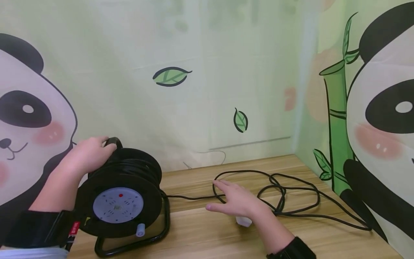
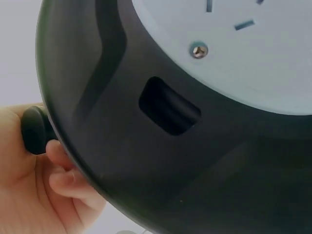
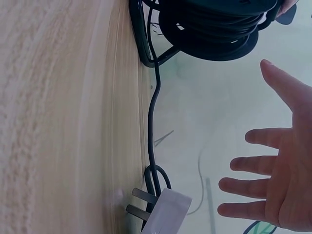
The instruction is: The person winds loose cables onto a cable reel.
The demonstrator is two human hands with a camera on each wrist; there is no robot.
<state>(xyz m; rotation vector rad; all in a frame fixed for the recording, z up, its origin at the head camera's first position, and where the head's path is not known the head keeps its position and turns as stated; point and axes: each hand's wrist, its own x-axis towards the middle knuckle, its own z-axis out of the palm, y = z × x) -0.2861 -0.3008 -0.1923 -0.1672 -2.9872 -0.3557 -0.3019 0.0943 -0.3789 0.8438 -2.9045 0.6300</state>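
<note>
A black cable reel (image 1: 152, 205) stands on the left of the wooden table, its light grey socket face (image 1: 118, 205) turned toward me. My left hand (image 1: 88, 153) grips the black handle (image 2: 35, 130) at the reel's top; its fingers curl around it in the left wrist view. Over the table to the right hovers my right hand (image 1: 237, 199), fingers spread and holding nothing. Beneath it runs the black cable (image 1: 191, 198), which leaves the reel and lies in loose loops farther right. A white plug (image 3: 168, 212) with metal prongs lies near that hand, partly hidden by it in the head view.
The reel rests on a black tube stand (image 1: 134, 244), and a small grey crank knob (image 1: 140, 230) sticks out from its face. A curtain (image 1: 200, 90) printed with pandas, leaves and bamboo hangs behind the wooden table (image 1: 207, 237) and on its right side.
</note>
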